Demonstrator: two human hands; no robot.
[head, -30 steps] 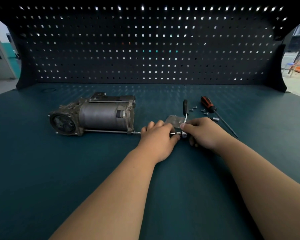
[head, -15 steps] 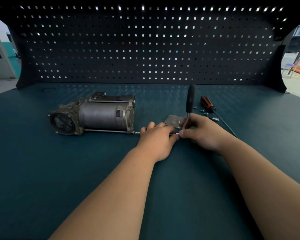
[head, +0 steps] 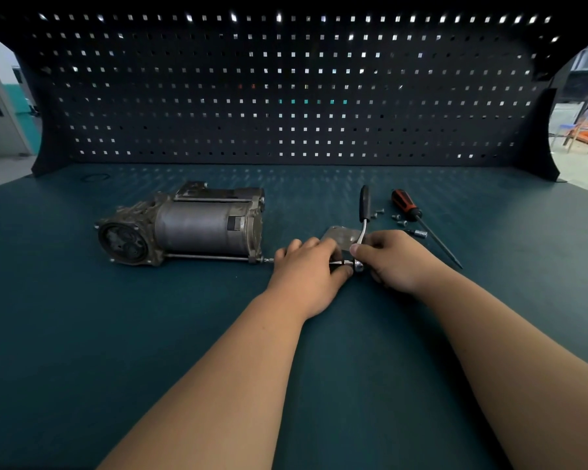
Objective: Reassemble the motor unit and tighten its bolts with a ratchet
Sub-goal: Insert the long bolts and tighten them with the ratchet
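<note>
The grey metal motor unit (head: 190,227) lies on its side on the dark green bench, left of centre. A long bolt (head: 211,256) runs along its front lower edge and sticks out at the right end. My left hand (head: 308,271) grips the extension bar that lines up with that bolt. My right hand (head: 391,257) holds the ratchet (head: 364,212) at its head, its black handle pointing away from me. A flat metal cover plate (head: 342,236) lies behind my hands.
A red-and-black screwdriver (head: 418,218) lies to the right, tip toward me. Several small screws (head: 399,220) and a socket (head: 421,234) are scattered beside it. A black pegboard (head: 286,96) walls off the back of the bench.
The ratchet handle swung up half a second ago and has now dropped back away from me. Both hands stayed at the bolt's end.
</note>
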